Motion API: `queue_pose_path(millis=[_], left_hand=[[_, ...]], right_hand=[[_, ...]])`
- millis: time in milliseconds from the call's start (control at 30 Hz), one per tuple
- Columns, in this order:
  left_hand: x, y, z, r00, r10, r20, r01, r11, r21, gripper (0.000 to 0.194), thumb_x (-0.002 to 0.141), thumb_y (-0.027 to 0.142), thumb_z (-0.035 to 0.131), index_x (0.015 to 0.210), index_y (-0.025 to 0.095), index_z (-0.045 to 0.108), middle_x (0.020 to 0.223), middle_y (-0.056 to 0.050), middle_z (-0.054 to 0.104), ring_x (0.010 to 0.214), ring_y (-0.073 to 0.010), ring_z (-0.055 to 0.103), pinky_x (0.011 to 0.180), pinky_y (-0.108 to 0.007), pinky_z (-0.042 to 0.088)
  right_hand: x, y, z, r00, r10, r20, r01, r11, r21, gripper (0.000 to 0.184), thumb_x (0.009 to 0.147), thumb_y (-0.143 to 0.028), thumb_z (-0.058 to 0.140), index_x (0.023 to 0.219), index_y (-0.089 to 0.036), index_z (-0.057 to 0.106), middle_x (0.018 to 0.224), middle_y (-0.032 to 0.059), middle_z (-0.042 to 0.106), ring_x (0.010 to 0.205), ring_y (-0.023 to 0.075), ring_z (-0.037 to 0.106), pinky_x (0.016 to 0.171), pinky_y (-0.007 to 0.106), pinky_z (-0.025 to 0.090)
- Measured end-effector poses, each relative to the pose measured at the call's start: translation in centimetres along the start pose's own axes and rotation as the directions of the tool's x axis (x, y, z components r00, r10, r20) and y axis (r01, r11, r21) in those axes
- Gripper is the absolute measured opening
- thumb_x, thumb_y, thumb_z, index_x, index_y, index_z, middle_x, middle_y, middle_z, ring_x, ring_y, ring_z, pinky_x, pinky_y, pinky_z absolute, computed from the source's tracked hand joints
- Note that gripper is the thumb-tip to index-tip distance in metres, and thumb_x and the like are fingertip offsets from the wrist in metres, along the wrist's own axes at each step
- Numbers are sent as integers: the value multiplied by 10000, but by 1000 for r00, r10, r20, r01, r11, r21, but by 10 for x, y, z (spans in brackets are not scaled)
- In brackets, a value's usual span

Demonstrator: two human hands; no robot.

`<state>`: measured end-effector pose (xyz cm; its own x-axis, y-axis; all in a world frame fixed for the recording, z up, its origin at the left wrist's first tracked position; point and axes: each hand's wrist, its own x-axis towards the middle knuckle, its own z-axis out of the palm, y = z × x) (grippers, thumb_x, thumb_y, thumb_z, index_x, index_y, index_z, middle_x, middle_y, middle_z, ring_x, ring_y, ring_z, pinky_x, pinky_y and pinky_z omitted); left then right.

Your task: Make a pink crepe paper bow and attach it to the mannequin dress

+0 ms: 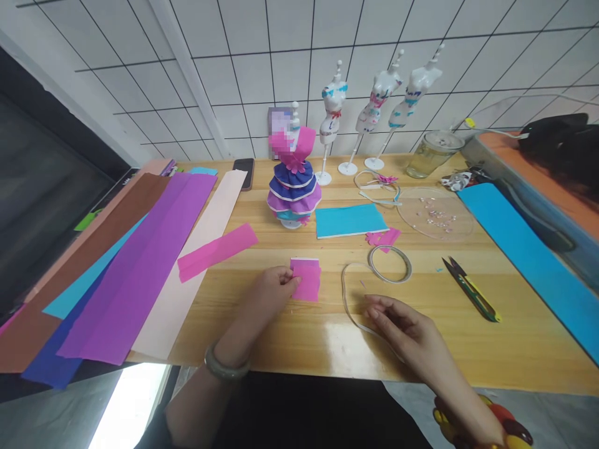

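My left hand (271,290) pinches the left edge of a small folded piece of pink crepe paper (307,284) on the table; a pale strip shows along its top. My right hand (405,327) hovers over the table to the right, its thumb and fingertips drawn together. What they hold, if anything, is too small to make out. A thin white ribbon (345,293) curves beside and beneath that hand. Just beyond lies a roll of tape (390,264). Behind the folded paper stands a small dress form in a ruffled paper dress (294,190).
Three white mini dress forms (331,118) stand along the tiled wall. Crepe paper strips (140,262) cover the left side. A pink strip (218,251), a blue folded sheet (350,220), thread snips (470,290), a dish of beads (437,215) and a glass jar (433,153) surround the hands.
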<state>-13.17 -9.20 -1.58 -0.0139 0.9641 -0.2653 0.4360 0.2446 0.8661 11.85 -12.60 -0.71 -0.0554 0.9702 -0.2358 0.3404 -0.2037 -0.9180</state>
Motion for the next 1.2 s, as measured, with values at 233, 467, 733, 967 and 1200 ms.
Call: queue_pose_path(millis=[233,467,733,967,1200], left_hand=[[12,-3,3,999,-34,-28,35,998,51,215,697,375,546,694,163,582,625,10,592,588,-133,529,540,-230,355],[10,2,3,998,-32,-57,43,978,202,150,725,329,519,683,185,527,584,29,543,539,-119,495,507,-229,320],[9,5,5,996,5,-92,26,943,331,122,725,317,534,744,197,523,582,38,487,524,-115,448,490,-232,279],[7,6,8,988,-9,-153,55,952,301,248,722,325,549,933,205,503,634,36,496,561,-130,470,512,-233,284],[3,8,6,983,-32,-181,71,974,215,321,703,319,578,990,193,506,607,39,485,532,-130,459,508,-239,289]], right_hand=[[2,-2,2,1000,12,4,-12,1000,20,348,722,-430,612,953,-176,670,916,99,702,801,220,660,704,316,542],[4,1,-1,998,34,58,-36,999,26,339,748,-416,590,989,-184,648,948,92,695,813,204,653,678,285,540],[5,2,0,998,25,65,-26,1000,10,334,745,-417,590,973,-181,649,960,92,692,823,201,651,694,284,536],[4,0,0,998,24,64,-25,999,22,346,738,-429,596,977,-184,650,949,85,697,821,197,652,691,278,538],[4,0,-1,997,16,75,-16,1000,12,346,748,-429,589,982,-180,644,973,96,689,825,205,647,697,299,534]])
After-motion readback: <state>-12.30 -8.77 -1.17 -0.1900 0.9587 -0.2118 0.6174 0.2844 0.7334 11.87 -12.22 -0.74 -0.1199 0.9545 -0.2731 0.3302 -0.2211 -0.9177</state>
